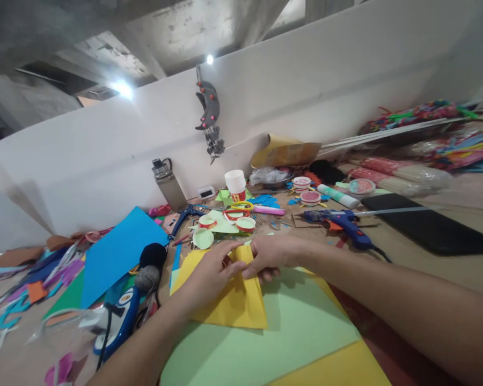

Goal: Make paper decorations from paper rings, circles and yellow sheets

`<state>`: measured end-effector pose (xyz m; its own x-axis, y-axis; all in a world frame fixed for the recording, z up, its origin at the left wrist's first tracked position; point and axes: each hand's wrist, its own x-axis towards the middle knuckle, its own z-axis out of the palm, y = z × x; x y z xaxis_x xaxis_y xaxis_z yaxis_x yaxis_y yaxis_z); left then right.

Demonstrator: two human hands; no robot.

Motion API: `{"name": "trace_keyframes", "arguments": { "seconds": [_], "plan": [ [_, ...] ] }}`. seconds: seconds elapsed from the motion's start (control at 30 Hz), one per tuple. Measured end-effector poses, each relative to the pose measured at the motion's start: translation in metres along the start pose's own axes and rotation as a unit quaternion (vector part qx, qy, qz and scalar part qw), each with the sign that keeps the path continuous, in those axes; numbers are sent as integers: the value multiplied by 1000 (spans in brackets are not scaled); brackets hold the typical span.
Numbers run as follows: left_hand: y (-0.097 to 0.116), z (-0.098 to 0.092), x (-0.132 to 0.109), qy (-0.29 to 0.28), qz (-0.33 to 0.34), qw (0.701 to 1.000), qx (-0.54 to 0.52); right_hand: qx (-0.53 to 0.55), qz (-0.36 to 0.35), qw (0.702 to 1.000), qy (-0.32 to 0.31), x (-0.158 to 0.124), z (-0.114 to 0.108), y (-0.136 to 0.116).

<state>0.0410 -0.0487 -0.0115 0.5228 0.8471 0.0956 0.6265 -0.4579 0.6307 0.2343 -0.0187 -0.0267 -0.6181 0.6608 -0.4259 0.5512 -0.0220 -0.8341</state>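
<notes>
Both my hands meet over a folded yellow paper sheet (237, 303) lying on a light green sheet (290, 332). My left hand (211, 273) pinches the top of the yellow paper, fingers closed on it. From the right comes my right hand (271, 254), and its fingers are closed on the same top edge. A second yellow sheet (338, 370) lies under the green one, near me.
Blue paper (116, 252), paper scraps and a blue glue gun (121, 321) lie to the left. Beyond my hands are red-rimmed discs (245, 224), scissors (237, 210), a paper cup (236, 185), a grey bottle (169, 185), another glue gun (348, 225) and a black mat (430, 228). A white wall stands behind.
</notes>
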Motion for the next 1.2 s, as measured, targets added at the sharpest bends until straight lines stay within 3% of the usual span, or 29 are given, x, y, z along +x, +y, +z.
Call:
{"name": "trace_keyframes", "arguments": {
  "seconds": [0.23, 0.43, 0.53, 0.83, 1.07, 1.2],
  "plan": [
    [-16, 3, 3, 36, -73, 995, -59, 136, -27, 990, -33, -5, -6, -2],
    [-17, 12, 3, 61, -84, 990, -94, 142, -18, 989, -31, -3, -8, 3],
    [-21, 15, 4, 74, -94, 987, -104, 121, -8, 993, 1, -1, -8, 3],
    [-35, 20, 6, 121, -31, 990, -64, 74, 14, 995, 63, -2, -8, -4],
    [-38, 15, 10, 106, -15, 990, -96, 77, 24, 995, 64, -2, -11, -6],
    [-40, 15, 11, 87, -33, 990, -102, 50, 21, 989, 135, -1, -11, -11]
  ]
}}
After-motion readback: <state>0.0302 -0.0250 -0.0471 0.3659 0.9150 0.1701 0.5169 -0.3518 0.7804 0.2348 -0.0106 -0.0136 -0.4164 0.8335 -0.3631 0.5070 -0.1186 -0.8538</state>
